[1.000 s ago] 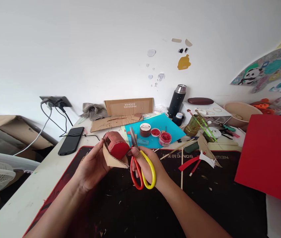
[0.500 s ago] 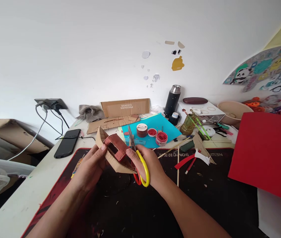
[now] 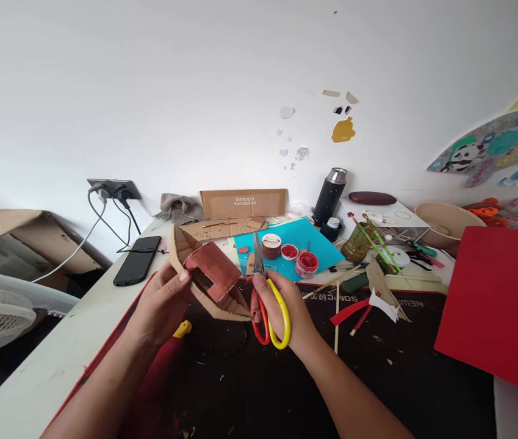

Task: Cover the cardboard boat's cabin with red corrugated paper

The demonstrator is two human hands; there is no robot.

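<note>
My left hand grips a small boat-shaped cardboard model by its left side, thumb on the near wall. Inside the model sits a red-brown painted cardboard piece with a rectangular cut-out. My right hand is closed around scissors with one yellow handle and one red handle. Their blades point up and away, close together. The right fingers are by the model's right tip; whether they touch it I cannot tell. A yellow object shows partly beside my left wrist.
On a blue sheet stand a brown paint jar and an open red paint jar. Behind are a black flask and a brush jar. A phone lies left, red sheet right.
My right thumb has drawn back from the red-brown piece, exposing more of it. The cardboard model is tilted slightly differently in my left hand. The whole view has shifted, with the background moving right.
</note>
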